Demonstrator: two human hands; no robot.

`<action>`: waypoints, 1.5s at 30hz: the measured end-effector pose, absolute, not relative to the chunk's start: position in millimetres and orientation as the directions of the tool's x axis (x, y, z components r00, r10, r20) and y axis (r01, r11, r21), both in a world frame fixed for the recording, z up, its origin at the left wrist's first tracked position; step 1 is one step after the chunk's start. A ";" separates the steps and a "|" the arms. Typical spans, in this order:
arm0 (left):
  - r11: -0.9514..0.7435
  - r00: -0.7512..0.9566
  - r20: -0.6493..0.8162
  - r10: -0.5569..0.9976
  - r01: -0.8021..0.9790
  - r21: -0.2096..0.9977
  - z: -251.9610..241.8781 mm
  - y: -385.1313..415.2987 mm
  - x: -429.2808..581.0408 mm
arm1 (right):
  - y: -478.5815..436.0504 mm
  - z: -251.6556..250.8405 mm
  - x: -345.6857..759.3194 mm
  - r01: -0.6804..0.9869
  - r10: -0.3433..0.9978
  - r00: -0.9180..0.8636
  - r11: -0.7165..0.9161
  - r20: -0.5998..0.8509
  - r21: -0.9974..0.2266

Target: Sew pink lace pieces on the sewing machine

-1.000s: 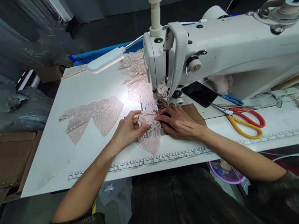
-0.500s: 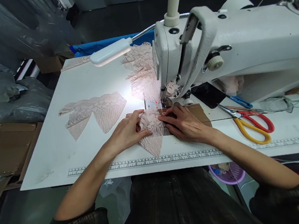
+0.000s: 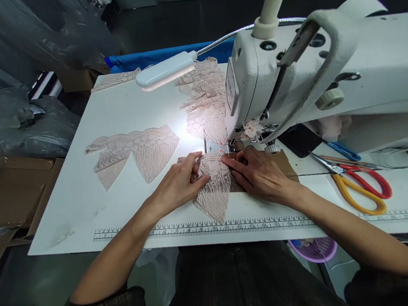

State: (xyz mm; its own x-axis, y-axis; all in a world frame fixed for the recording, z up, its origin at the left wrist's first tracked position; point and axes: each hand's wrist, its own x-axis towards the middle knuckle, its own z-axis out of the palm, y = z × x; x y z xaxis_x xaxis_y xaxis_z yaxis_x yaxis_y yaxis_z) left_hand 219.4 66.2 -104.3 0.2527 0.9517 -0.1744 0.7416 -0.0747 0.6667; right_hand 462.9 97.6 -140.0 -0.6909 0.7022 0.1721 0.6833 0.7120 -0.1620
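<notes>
A pale pink lace piece [image 3: 212, 190] lies on the white table [image 3: 122, 112] in front of the sewing machine [image 3: 311, 77], its far end under the needle area. My left hand [image 3: 178, 184] rests on the lace's left edge, fingers stretched and pressing it flat. Along the right edge my right hand [image 3: 261, 172] lies flat, fingers pointing toward the presser foot [image 3: 230, 146], partly over a brown cardboard patch [image 3: 286, 162]. Sewn lace [image 3: 204, 100] is piled behind the machine head.
Another lace piece [image 3: 136, 152] lies spread to the left. A gooseneck lamp [image 3: 166, 70] lights the needle area. Red and yellow scissors [image 3: 362, 186] and a blue tool [image 3: 339, 150] lie to the right. A ruler strip [image 3: 203, 228] runs along the front edge. Cardboard boxes [image 3: 11, 193] stand at left.
The camera has moved in and to the right, so the machine head looms larger. Both hands stay on the lace, which has crept slightly toward the needle.
</notes>
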 end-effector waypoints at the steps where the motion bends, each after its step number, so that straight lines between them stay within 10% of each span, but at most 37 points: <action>1: -0.072 0.253 -0.181 0.950 0.745 0.663 -104.1 66.6 219.2 | 96.2 -140.4 461.9 0.693 0.711 -0.684 0.703 0.165 -0.160; 17: 0.018 0.210 -0.209 0.955 0.662 0.749 -108.8 68.0 216.1 | 99.0 -137.0 473.2 0.532 0.869 -0.388 0.483 0.306 -0.696; 45: 0.073 0.157 -0.228 0.961 0.650 0.757 -108.6 67.1 220.3 | 88.5 -144.8 476.9 0.420 0.583 -0.751 0.785 0.311 -0.456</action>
State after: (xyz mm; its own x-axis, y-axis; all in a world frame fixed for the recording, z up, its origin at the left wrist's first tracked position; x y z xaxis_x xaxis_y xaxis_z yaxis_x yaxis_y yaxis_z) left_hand 220.3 67.1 -108.6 0.1572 0.9610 -0.2275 0.6498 0.0729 0.7566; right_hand 476.9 88.5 -144.8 -0.7508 0.5826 0.3113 0.4196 0.7847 -0.4563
